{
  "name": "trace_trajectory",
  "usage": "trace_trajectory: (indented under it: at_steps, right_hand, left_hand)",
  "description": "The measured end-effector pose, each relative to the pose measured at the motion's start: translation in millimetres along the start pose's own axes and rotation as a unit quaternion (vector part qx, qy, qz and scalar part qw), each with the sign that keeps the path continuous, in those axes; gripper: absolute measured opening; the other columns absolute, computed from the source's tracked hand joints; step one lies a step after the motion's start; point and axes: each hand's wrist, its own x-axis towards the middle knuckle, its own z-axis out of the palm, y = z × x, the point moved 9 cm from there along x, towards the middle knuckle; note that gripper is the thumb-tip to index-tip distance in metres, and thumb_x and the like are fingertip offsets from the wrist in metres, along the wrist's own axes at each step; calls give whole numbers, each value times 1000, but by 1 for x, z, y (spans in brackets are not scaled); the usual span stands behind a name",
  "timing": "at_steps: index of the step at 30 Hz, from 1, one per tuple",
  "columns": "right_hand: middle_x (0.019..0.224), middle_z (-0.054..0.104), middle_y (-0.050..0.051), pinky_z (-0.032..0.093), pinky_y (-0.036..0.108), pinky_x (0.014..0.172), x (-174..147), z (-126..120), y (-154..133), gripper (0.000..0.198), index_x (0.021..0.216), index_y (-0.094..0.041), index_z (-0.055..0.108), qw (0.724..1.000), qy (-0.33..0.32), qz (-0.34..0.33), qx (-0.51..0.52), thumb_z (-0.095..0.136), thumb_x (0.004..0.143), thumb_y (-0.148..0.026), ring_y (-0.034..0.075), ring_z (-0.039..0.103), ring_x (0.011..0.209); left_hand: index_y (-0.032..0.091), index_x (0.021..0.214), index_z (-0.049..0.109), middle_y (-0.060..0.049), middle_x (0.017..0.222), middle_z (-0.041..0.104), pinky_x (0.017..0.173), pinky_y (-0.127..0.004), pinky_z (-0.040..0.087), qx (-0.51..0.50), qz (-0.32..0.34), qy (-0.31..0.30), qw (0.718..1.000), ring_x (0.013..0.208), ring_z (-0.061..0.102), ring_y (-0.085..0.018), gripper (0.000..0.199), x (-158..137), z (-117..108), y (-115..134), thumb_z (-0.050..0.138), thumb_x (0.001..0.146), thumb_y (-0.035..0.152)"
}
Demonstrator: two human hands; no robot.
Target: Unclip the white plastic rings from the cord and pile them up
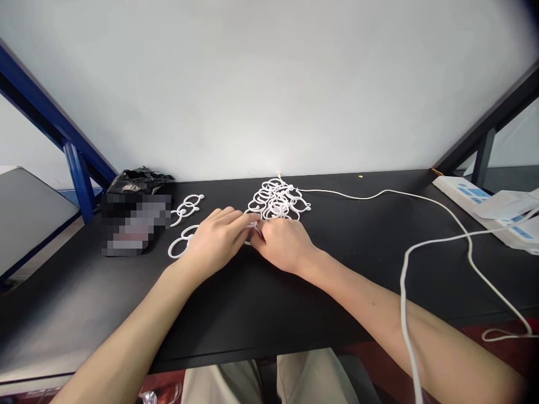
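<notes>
A tangled heap of white rings (278, 197), some with small eyelets on their edges, lies on the black table in front of my hands. My left hand (221, 238) is closed, thumb and fingertips pinching a white ring (254, 224) at the near edge of the heap. Against those fingertips, my right hand (285, 242) is curled shut on the same ring. Most of this ring is hidden by my fingers. Two overlapping rings (178, 247) lie flat beside my left wrist. Farther back on the left sit several more rings (188, 207).
A black plastic bag (137, 182), partly pixelated, rests at the back left. On the right, a white cable (404, 280) hangs over my right forearm and another runs across the table. White-and-blue packaging (475, 193) sits at the right edge. A pale wall (269, 90) stands behind the table.
</notes>
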Motion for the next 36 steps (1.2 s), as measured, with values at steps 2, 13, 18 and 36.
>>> trace_trajectory:
  at_steps: [2, 13, 18, 36]
  right_hand:
    - [72, 72, 5, 41, 28, 55, 0, 0, 0, 36, 78, -17, 68, 1000, 2, 2, -1, 41, 98, -33, 20, 68, 64]
    - [63, 66, 1, 26, 26, 50, -1, -12, 0, 37, 70, -17, 65, 998, 50, 11, 27, 41, 96, -29, 13, 58, 55]
    - [58, 60, -1, 22, 25, 50, -3, -20, 6, 39, 63, -17, 59, 992, 108, 21, 63, 39, 95, -29, 9, 48, 51]
    - [52, 53, 1, 26, 26, 50, 10, -13, 88, 55, 54, -20, 45, 979, 44, 178, 92, 36, 94, -56, 13, 47, 50]
  left_hand:
    - [22, 127, 58, -2, 78, 65, 68, -32, 38, 31, 23, -11, 999, 74, 54, -18, 36, 0, 3, 4, 36, 99, 18]
    - [24, 135, 53, -1, 75, 69, 75, -34, 36, 41, -77, -26, 996, 62, 55, -15, 53, 4, 7, -12, 32, 89, 6]
    - [20, 134, 52, -3, 78, 70, 88, -38, 38, 0, -154, 31, 988, 79, 62, -20, 41, 4, -8, -27, 31, 101, 32]
    - [31, 92, 71, -3, 98, 70, 69, -32, 46, 4, -232, -153, 961, 79, 64, -21, 27, -41, 9, -116, 46, 84, 31]
